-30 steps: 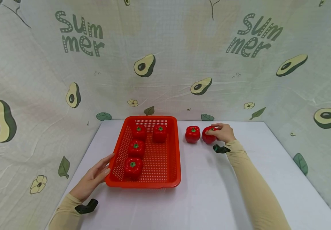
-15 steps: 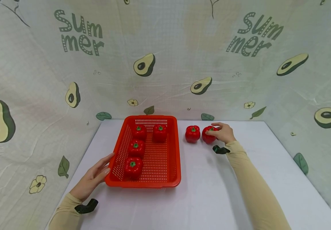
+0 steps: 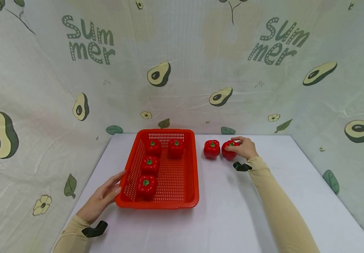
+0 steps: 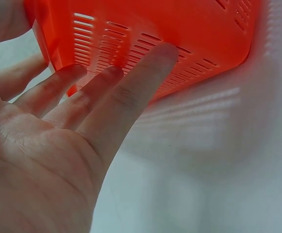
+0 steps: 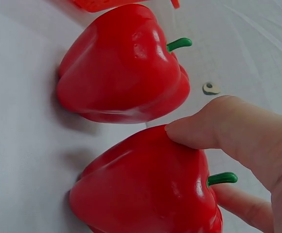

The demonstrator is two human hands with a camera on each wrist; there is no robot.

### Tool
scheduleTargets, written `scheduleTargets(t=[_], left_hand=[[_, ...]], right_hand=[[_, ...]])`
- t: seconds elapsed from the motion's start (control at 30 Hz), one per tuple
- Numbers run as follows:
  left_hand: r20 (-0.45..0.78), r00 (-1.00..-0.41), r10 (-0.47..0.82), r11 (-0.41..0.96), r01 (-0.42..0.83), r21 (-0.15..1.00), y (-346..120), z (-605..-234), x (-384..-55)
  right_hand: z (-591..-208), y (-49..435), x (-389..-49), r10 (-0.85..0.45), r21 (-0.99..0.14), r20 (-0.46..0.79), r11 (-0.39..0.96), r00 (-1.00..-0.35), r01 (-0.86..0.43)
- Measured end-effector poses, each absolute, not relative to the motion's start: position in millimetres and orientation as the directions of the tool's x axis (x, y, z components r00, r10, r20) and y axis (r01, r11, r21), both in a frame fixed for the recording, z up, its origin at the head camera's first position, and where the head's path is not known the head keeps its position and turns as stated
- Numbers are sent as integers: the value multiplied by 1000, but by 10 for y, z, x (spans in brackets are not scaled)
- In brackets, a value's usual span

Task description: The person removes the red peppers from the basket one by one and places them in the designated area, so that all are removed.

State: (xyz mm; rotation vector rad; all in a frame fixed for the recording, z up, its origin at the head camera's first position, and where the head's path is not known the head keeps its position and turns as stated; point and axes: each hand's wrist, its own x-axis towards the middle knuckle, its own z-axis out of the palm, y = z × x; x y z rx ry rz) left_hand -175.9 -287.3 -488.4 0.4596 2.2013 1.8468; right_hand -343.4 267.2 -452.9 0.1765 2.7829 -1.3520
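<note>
A red plastic basket [image 3: 186,204] with slotted walls stands left of centre in the head view. Several red bell peppers lie inside, one of them a bell pepper [image 3: 147,186] at the near left. My left hand [image 3: 98,202] touches the basket's outer left side. In the left wrist view its fingers [image 4: 126,102] extend straight along the slotted wall. Right of the basket, a bell pepper [image 5: 146,189] with a green stem is pinched in my right hand [image 3: 245,147], thumb on one side and fingers on the other, partly hidden. Beside it on the table sits another bell pepper [image 3: 211,150].
The white table [image 3: 219,211] runs up to a fabric backdrop [image 3: 188,70] printed with avocados, leaves and lettering. More of this fabric hangs along both sides. A black wrist device [image 3: 94,229] is strapped on the left arm, another black device [image 3: 242,166] on the right.
The whole head view has shifted a few pixels, so things appear slightly lower. Both hands keep their places at the basket and the pepper, with no clear movement.
</note>
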Motion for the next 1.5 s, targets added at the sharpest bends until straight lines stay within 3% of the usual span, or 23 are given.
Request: scheduleTargets(t=[0.77,1.3,1.5], left_hand=[[53,-916,397,148,121,982,-2888,-4888,-1775],[62,-912,405,130,125,984,-2892,-4901,-1777],[71,-909,410,136,138,981,-2903,-4921,-1790]], right_hand=[[-4343,2668,-3385,72,-780,-29,622,-997,67],[-4023,2371,-3349,8,-762,109,643,-994,-78],[-3906,2207,-3330,-31,-730,214,659,-976,-181]])
